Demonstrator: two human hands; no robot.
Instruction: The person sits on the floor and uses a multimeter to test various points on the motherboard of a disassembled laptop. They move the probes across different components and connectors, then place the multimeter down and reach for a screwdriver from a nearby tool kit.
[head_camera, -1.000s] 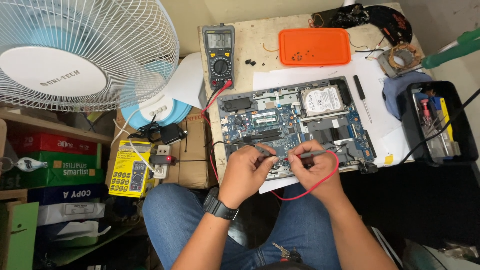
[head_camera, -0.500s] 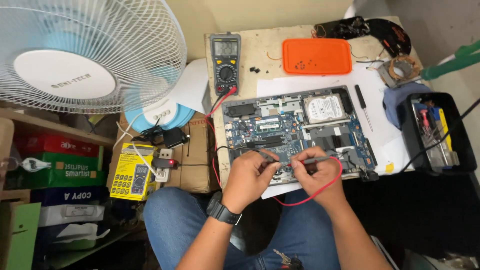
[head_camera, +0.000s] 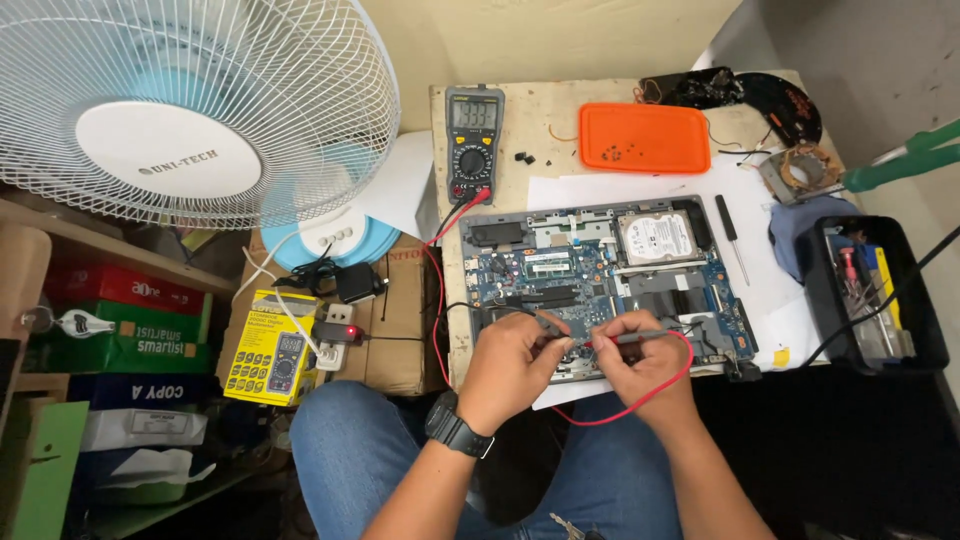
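Had both hands pinching thin grey probes, L hand (head_camera: 510, 368) & R hand (head_camera: 640, 362), tips meeting over the near edge of the blue laptop mainboard (head_camera: 590, 275), probes (head_camera: 640, 338) lying sideways

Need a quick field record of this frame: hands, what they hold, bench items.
left hand: holds a probe, tip down on the laptop board
right hand: holds a second probe with a red lead
meter: multimeter at the bench's far left, display lit
tray: orange tray behind the board
drive: hard drive in the board's right bay
screwdriver: right of the board, on white paper
fan: left of the bench
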